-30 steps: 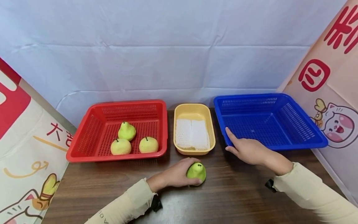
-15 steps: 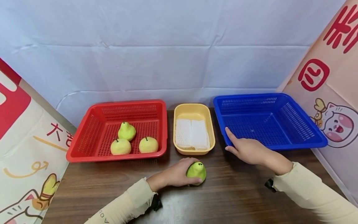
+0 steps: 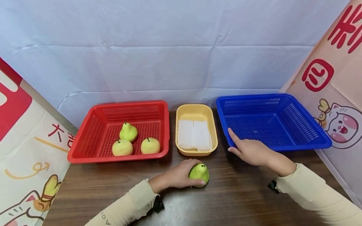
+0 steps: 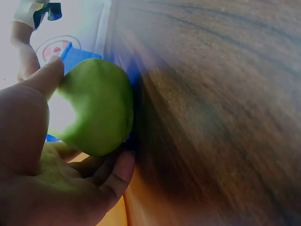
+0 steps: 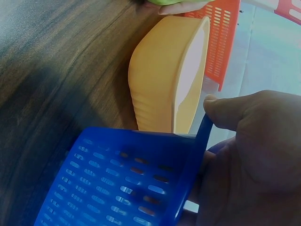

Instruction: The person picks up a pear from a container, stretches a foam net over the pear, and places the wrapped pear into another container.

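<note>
My left hand (image 3: 181, 175) grips a green pear (image 3: 201, 174) by its side, low at the wooden table in front of the yellow tub. Its thumb lies on the near side of the fruit, the other fingers behind it. In the left wrist view the rounded green pear (image 4: 96, 106) fills the grasp. My right hand (image 3: 253, 153) holds the near left corner of a blue perforated basket (image 3: 304, 147). The right wrist view has the thumb (image 5: 225, 110) at the rim of the blue basket (image 5: 113, 174), with fingers partly hidden behind its wall.
A red perforated basket (image 3: 76, 155) on the left holds one green pear (image 3: 128, 132) and two rounder yellowish pears (image 3: 150, 146). Between the baskets stands a yellow tub (image 3: 196, 153) containing white foam fruit nets (image 3: 194, 135). A pale cloth (image 3: 169, 62) hangs behind; printed panels flank the table.
The top of the pear in my left hand has tipped very slightly to the right. My right hand and the baskets stay where they were.
</note>
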`<move>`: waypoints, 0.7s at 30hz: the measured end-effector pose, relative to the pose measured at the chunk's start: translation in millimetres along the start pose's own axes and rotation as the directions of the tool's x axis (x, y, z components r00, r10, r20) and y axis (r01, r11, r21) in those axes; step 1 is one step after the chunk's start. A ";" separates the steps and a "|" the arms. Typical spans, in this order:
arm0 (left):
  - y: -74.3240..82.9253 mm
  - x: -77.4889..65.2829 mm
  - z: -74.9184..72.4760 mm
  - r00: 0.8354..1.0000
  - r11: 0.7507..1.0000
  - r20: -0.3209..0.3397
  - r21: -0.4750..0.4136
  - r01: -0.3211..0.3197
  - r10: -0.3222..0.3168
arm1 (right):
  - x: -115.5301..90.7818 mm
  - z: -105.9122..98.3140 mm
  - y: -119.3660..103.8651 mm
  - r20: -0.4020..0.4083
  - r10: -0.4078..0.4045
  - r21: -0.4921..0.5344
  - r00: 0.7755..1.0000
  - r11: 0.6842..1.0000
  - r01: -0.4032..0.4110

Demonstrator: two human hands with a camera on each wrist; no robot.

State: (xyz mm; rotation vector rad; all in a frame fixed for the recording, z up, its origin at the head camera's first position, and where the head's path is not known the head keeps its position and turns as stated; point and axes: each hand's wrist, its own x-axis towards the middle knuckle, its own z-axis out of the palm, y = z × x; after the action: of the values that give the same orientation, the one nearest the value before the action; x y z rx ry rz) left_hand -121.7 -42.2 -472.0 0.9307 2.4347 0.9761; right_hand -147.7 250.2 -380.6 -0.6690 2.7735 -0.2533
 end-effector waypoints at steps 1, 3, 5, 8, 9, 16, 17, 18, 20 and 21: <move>0.2 0.0 -0.6 1.000 1.000 0.002 -0.003 -0.001 0.001 | 0.0 0.1 0.2 -0.002 -0.001 0.000 1.000 1.000 0.001; 0.7 -0.1 -1.9 1.000 1.000 0.005 -0.007 -0.001 0.001 | 0.0 0.3 0.7 -0.007 -0.004 0.001 1.000 1.000 0.004; 1.2 -0.2 -2.5 1.000 1.000 0.009 -0.005 0.003 -0.003 | -0.2 0.4 1.0 -0.010 -0.005 0.001 1.000 1.000 0.005; 1.5 -0.2 -2.5 1.000 1.000 0.015 -0.002 0.010 -0.010 | -0.4 0.7 1.5 -0.012 -0.005 0.002 1.000 1.000 0.005; 1.3 -0.3 -2.4 1.000 1.000 0.015 -0.001 0.011 -0.011 | -0.5 0.8 1.7 -0.012 -0.004 0.002 1.000 1.000 0.004; -2.0 -2.4 -3.1 1.000 1.000 0.028 -0.003 -0.004 0.004 | -0.3 1.5 2.8 -0.009 -0.002 0.001 1.000 1.000 0.002; -2.6 -3.0 -3.6 1.000 1.000 0.029 -0.003 -0.007 0.007 | -0.3 1.6 2.9 -0.007 -0.001 0.001 1.000 1.000 0.001; -2.8 -3.7 -4.6 0.999 1.000 0.031 -0.005 -0.010 0.010 | -0.2 1.6 3.0 -0.006 -0.001 0.000 1.000 1.000 0.001; -3.1 -5.5 -7.3 0.999 1.000 0.033 -0.007 -0.008 0.008 | -0.2 1.7 3.3 -0.002 0.001 0.000 1.000 1.000 -0.001; -3.1 -6.5 -8.9 0.999 1.000 0.034 -0.007 -0.007 0.007 | -0.1 1.6 3.1 0.000 0.001 0.000 1.000 1.000 -0.001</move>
State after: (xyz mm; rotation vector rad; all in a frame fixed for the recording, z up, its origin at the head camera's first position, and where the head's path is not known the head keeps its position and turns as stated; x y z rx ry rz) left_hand -123.2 -52.7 -467.5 0.9467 2.4005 0.9622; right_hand -148.4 252.8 -382.9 -0.6672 2.7736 -0.2536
